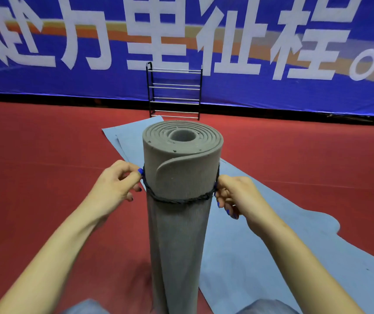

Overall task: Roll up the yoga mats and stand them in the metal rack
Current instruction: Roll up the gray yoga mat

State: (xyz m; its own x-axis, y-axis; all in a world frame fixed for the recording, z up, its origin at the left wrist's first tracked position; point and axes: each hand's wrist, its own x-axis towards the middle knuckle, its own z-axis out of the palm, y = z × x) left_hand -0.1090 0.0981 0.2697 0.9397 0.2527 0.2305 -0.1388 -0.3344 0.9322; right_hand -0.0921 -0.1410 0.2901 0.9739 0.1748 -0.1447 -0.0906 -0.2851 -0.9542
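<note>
Head view: both hands (116, 184) pinch cord (179, 199) (dark) around rolled mat (179, 223).

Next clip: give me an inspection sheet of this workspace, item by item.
Surface: red sports floor.
Job's things: grey rolled foam yoga mat upright, dark cord around its upper part; light blue yoga mat flat, unrolled behind it; black-framed metal rack holding no mats, at the wall.
Clutter: nothing seen.
Grippers: left hand and right hand each pinch the cord at the roll's sides.
Cables: nothing seen, apart from the cord.
Surroundings: blue banner with white characters.
</note>
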